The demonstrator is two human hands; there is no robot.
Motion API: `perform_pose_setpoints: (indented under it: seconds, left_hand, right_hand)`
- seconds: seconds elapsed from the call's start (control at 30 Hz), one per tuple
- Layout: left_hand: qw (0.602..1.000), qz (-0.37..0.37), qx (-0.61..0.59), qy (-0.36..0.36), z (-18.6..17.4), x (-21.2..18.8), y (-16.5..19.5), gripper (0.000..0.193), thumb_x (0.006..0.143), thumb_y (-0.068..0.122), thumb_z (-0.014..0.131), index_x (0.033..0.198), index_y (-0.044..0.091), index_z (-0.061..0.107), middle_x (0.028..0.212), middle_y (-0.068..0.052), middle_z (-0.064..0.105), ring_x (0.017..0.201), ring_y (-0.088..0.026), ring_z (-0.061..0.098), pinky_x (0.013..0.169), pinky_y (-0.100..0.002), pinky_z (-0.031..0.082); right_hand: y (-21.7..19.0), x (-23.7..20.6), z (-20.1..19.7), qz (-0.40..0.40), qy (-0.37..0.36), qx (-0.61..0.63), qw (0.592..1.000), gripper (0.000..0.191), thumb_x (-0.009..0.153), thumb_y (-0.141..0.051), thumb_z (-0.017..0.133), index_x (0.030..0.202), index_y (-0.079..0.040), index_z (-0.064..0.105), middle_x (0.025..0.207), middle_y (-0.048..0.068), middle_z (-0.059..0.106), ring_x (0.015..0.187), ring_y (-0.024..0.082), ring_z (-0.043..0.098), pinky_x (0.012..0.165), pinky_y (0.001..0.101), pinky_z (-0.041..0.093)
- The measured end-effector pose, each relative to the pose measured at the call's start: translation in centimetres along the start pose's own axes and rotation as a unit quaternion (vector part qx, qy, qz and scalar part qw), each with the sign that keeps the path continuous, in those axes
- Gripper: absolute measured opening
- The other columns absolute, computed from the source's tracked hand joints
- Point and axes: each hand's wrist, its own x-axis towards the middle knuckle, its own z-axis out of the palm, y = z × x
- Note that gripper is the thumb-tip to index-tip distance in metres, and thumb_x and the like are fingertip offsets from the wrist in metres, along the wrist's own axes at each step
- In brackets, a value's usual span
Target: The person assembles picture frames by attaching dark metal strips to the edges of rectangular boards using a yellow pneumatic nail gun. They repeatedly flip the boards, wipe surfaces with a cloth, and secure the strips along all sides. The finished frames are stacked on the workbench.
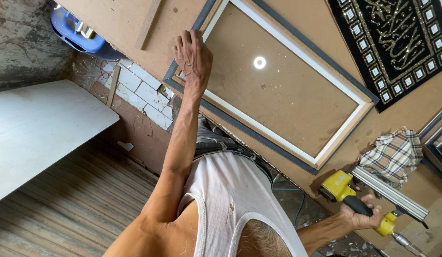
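The large rectangular picture frame [259, 119] has matt grey and white wooden mouldings around glossy, reflective glass, lying on a matt brown fibreboard worktop [111, 19] beside a checked woven cloth [395, 154], a smooth yellow-and-black plastic nail gun with metal magazine [368, 195], and black velvety glittering artwork [392, 43].
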Motion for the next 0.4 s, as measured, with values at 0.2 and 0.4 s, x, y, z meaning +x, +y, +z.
perform_pose_setpoints:
  seconds: [0.2, 0.4]
  left_hand:
    - [0.999, 0.004, 0.035, 0.008, 1.3, 0.0, 0.2, 0.030, 0.078, -0.003, 0.062, 0.106, 0.007, 0.063, 0.098, -0.010, 0.055, 0.091, -0.026, 0.055, 0.073, -0.043, 0.040]
    - [0.999, 0.028, 0.021, 0.015, 3.2, 0.4, 0.7, 0.047, 0.082, -0.004, 0.062, 0.128, 0.004, 0.057, 0.103, -0.012, 0.054, 0.094, -0.026, 0.054, 0.075, -0.042, 0.041]
  right_hand:
    - [-0.5, -0.5, 3.2, 0.001, -0.208, -0.112, 0.972, 0.011, 0.079, -0.008, 0.073, 0.080, -0.006, 0.062, 0.075, 0.007, 0.057, 0.090, 0.030, 0.071, 0.099, 0.0552, 0.061]
    - [2.3, -0.9, 6.7, 0.031, -0.389, -0.162, 0.907, 0.012, 0.085, -0.004, 0.061, 0.074, -0.004, 0.056, 0.098, 0.018, 0.067, 0.096, 0.030, 0.067, 0.113, 0.0510, 0.048]
